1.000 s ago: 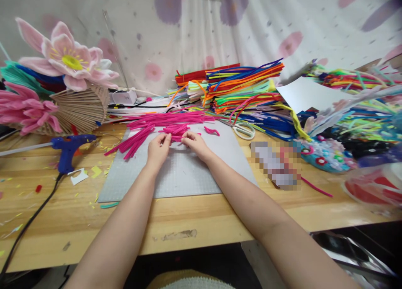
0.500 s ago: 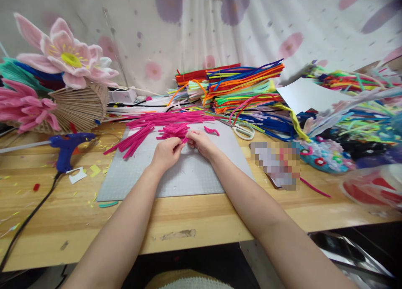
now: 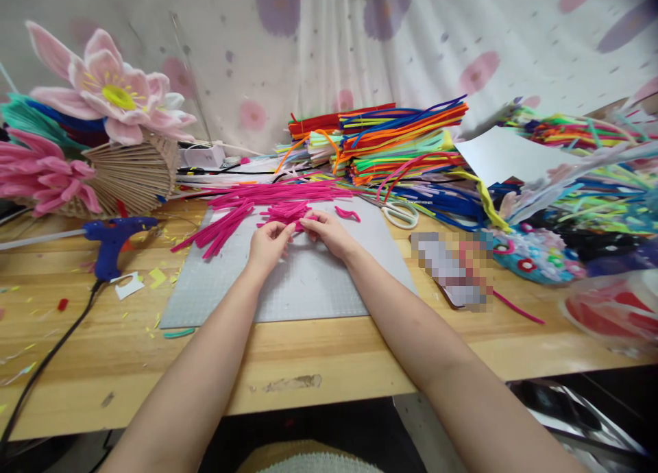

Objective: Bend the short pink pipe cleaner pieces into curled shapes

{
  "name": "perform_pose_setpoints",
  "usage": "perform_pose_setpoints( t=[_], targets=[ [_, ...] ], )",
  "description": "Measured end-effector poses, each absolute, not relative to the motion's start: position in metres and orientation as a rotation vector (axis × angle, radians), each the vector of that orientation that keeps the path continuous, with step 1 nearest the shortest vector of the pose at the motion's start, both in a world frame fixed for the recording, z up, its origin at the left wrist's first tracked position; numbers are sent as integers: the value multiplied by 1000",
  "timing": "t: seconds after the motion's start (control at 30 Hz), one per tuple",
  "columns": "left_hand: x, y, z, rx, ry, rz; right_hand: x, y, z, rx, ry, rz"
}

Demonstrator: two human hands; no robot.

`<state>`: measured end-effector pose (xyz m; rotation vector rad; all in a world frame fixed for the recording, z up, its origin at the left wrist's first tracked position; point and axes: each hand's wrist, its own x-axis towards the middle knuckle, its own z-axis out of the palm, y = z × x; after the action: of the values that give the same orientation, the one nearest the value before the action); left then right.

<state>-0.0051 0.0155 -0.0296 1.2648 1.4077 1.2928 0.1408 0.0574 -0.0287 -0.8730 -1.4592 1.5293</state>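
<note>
My left hand (image 3: pixel 271 245) and my right hand (image 3: pixel 323 230) meet over the grey cutting mat (image 3: pixel 308 291), each with thumb and fingers pinched. Between their fingertips is a short magenta pipe cleaner (image 3: pixel 299 227), mostly covered by the fingers. Just behind them lies a pile of short magenta pipe cleaners (image 3: pixel 282 211). A slanted bunch of magenta pipe cleaners (image 3: pixel 223 229) rests to the left, and long magenta pipe cleaners (image 3: pixel 277 194) lie across the mat's far edge. Right of my right hand sits a small bent magenta piece (image 3: pixel 348 214).
White-handled scissors (image 3: pixel 401 215) lie at the mat's right corner. A blue glue gun (image 3: pixel 110 247) with a cord is on the left, near a pink pipe-cleaner flower (image 3: pixel 118 97). Bundles of coloured pipe cleaners (image 3: pixel 401 140) are stacked behind. A blurred-out flat object (image 3: pixel 452 271) lies right.
The fingers of my left hand have loosened and spread a little, and both hands have shifted slightly around the magenta pipe cleaner. The other things stay where they were.
</note>
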Motion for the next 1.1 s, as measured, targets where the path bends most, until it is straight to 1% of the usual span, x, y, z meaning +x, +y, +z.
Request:
perform_pose_setpoints(
  t=[0.13,0.27,0.5,0.67,0.83,0.97,1.1],
  targets=[
    [-7,17,-28,1115,1414,1367,136,52,-28,-860,-1648,1514],
    [-7,17,-25,1035,1316,1389,132,51,-30,-863,-1751,1534],
    [-4,20,-29,1107,1277,1476,126,54,-36,-904,-1653,1473],
    [0,24,-32,1060,1315,1438,117,53,-39,-1019,-1552,1480],
    [2,26,-30,1078,1251,1387,113,51,-38,-1050,-1466,1500],
    [-1,26,-30,1134,1255,1369,114,54,-42,-1093,-1486,1385],
    [-2,26,-33,1216,1304,1453,118,59,-48,-1063,-1558,1284]
  ],
)
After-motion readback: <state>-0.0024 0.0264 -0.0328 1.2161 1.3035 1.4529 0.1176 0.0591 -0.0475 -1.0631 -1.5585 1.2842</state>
